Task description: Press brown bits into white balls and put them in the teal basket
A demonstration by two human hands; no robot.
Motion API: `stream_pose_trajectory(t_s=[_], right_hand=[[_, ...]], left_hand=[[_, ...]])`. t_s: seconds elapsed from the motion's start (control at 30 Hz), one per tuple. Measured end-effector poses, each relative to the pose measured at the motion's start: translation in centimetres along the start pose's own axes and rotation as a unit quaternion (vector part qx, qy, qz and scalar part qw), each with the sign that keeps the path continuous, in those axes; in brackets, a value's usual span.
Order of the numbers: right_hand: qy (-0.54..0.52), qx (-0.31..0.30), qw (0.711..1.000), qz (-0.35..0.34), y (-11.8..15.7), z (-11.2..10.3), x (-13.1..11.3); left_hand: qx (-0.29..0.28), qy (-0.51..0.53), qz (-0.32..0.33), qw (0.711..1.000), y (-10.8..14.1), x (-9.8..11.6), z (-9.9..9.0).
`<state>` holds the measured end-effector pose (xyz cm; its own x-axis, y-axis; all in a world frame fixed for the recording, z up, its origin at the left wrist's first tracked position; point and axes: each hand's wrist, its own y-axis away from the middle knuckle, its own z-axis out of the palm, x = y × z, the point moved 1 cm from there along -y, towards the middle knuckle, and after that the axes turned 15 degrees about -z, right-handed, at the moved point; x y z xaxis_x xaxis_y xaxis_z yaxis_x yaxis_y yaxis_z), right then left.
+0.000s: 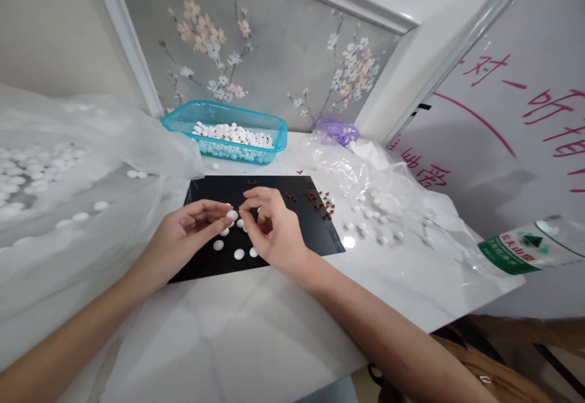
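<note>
White discs (238,254) on black sheet (219,189) — turquoise basket (223,110), grey blossom-print wallpaper (283,55).

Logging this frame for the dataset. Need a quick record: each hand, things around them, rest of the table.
left hand: fingertips beside a white oval bead; grip unclear
right hand: fingers drawn together over a black sheet; holding unclear
things: more white beads on the sheet; dark red bits toward its right side
rest: turquoise plastic basket of beads; clear plastic bag; plastic bottle
</note>
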<state>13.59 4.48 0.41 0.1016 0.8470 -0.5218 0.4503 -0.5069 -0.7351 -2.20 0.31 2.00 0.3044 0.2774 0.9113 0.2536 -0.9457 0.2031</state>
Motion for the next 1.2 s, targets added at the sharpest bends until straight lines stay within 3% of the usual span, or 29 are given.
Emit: stream_pose_trajectory(t_s=[0.43,1.2], right_hand=[[0.077,-0.056,0.994,-0.044,0.34,0.07,0.1],[0.061,-0.072,0.994,-0.054,0.45,0.37,0.37]], left_hand=[[-0.004,0.011,-0.033,0.999,0.32,0.45,0.13],[-0.024,0.029,-0.028,0.999,-0.28,-0.44,-0.41]])
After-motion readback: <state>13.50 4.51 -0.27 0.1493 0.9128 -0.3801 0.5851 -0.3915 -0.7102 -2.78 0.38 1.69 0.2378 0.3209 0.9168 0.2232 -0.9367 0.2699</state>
